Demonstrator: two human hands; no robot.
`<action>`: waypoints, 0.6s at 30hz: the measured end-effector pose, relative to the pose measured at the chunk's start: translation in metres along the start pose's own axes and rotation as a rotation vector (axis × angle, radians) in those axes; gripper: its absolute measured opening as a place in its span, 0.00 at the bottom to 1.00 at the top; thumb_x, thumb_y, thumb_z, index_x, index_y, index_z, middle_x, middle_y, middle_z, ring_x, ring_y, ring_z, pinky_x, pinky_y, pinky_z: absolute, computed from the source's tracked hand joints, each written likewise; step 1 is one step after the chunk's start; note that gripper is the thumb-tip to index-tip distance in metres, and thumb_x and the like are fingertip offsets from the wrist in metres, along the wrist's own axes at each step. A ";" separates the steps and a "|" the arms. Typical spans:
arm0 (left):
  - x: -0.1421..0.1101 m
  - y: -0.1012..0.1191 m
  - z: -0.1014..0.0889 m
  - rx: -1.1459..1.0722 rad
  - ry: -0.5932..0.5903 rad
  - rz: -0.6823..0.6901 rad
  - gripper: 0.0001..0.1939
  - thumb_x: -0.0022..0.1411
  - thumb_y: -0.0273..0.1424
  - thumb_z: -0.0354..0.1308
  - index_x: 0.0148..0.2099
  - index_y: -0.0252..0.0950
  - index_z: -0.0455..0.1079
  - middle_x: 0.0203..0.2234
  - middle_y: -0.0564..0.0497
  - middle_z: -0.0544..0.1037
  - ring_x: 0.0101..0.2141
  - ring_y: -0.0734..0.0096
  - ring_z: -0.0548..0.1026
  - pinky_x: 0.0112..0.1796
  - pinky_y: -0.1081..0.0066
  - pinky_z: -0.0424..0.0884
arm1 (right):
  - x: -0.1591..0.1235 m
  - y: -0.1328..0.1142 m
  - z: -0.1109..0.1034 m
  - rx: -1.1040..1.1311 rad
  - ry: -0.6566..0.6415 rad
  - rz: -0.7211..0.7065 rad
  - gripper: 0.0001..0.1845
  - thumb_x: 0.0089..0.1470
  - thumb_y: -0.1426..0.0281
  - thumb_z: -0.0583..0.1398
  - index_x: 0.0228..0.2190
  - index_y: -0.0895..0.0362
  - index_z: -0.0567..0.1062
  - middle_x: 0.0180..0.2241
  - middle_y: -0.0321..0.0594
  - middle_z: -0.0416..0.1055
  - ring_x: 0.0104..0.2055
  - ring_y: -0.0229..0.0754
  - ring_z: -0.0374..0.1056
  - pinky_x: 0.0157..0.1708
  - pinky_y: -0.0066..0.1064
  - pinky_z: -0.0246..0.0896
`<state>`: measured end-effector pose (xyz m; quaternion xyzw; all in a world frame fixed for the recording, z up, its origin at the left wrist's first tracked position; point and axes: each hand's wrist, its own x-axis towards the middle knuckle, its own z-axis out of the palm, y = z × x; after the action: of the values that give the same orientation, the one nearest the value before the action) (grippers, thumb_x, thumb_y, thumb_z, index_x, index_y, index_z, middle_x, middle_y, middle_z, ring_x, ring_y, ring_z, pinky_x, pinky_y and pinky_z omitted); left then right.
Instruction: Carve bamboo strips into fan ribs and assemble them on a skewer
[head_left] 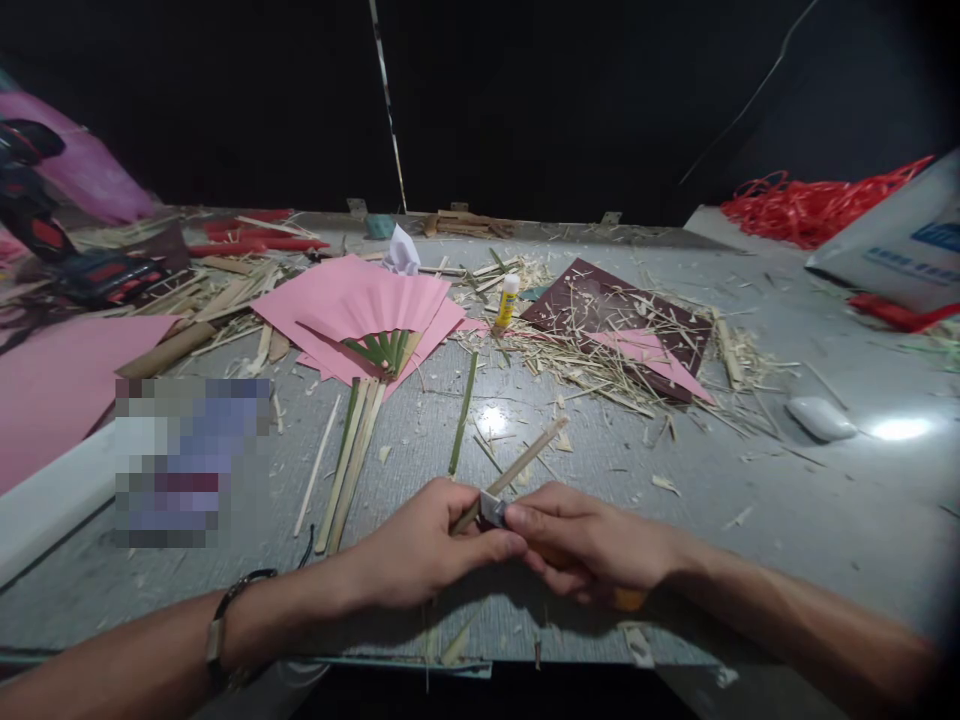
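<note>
My left hand [442, 545] is closed around a bamboo strip [531, 452], which points up and to the right past my fingers. In my right hand [592, 540] is a utility knife [493, 509], its metal head against the strip and a bit of orange handle showing below the palm. The left thumb presses close to the knife head. Just beyond the hands lies a green bamboo strip [464, 415]. Several more bamboo strips [352, 460] lie to the left, their far ends by a pink paper fan [367, 300] with green ribs.
A glue stick [507, 303] stands behind the hands. Bamboo shavings cover a dark red board [600, 295]. On the left are a cordless drill [82, 260], pink paper [67, 380] and a white bar [60, 505]. Red plastic string [817, 205] and a white bag [900, 245] lie right.
</note>
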<state>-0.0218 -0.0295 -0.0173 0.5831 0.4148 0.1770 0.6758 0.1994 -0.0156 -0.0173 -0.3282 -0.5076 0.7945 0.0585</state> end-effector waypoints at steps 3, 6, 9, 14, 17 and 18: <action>-0.002 0.001 0.003 -0.017 0.015 0.012 0.19 0.65 0.43 0.64 0.29 0.34 0.73 0.18 0.60 0.58 0.22 0.76 0.53 0.24 0.71 0.50 | -0.001 0.001 0.005 -0.018 0.058 -0.024 0.32 0.64 0.40 0.56 0.28 0.56 0.67 0.17 0.27 0.60 0.15 0.30 0.50 0.12 0.21 0.47; -0.002 -0.001 0.006 -0.076 0.005 0.040 0.20 0.66 0.46 0.63 0.34 0.32 0.79 0.21 0.54 0.70 0.25 0.73 0.62 0.28 0.72 0.59 | -0.001 0.006 0.011 -0.114 0.164 -0.102 0.34 0.67 0.40 0.54 0.27 0.57 0.69 0.19 0.30 0.62 0.18 0.29 0.52 0.15 0.21 0.46; 0.001 -0.005 0.007 -0.102 0.032 0.053 0.22 0.67 0.47 0.63 0.33 0.32 0.79 0.22 0.51 0.73 0.27 0.69 0.68 0.31 0.70 0.65 | 0.001 0.011 0.014 -0.136 0.236 -0.128 0.35 0.67 0.39 0.52 0.27 0.57 0.69 0.20 0.31 0.62 0.19 0.31 0.51 0.16 0.22 0.46; 0.003 -0.007 0.007 -0.087 0.061 0.048 0.23 0.67 0.47 0.62 0.29 0.33 0.75 0.21 0.52 0.73 0.25 0.71 0.67 0.28 0.71 0.63 | -0.001 -0.005 0.008 -0.081 0.282 -0.162 0.30 0.68 0.44 0.56 0.30 0.57 0.71 0.19 0.29 0.60 0.19 0.32 0.53 0.17 0.24 0.47; -0.002 -0.006 0.007 -0.010 0.080 0.033 0.26 0.71 0.47 0.56 0.25 0.35 0.69 0.18 0.54 0.69 0.22 0.75 0.63 0.25 0.72 0.58 | -0.003 -0.023 -0.003 -0.053 0.341 -0.205 0.27 0.67 0.45 0.58 0.32 0.57 0.72 0.18 0.29 0.60 0.18 0.33 0.54 0.16 0.25 0.47; -0.003 -0.006 0.007 0.021 0.085 0.020 0.27 0.72 0.46 0.54 0.24 0.36 0.67 0.17 0.55 0.67 0.21 0.75 0.62 0.25 0.71 0.57 | -0.006 -0.028 -0.008 -0.048 0.360 -0.218 0.26 0.67 0.46 0.58 0.32 0.56 0.72 0.18 0.28 0.60 0.17 0.34 0.54 0.16 0.25 0.48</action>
<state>-0.0198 -0.0377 -0.0223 0.5864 0.4390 0.2041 0.6495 0.2014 0.0014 0.0068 -0.4095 -0.5402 0.6996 0.2260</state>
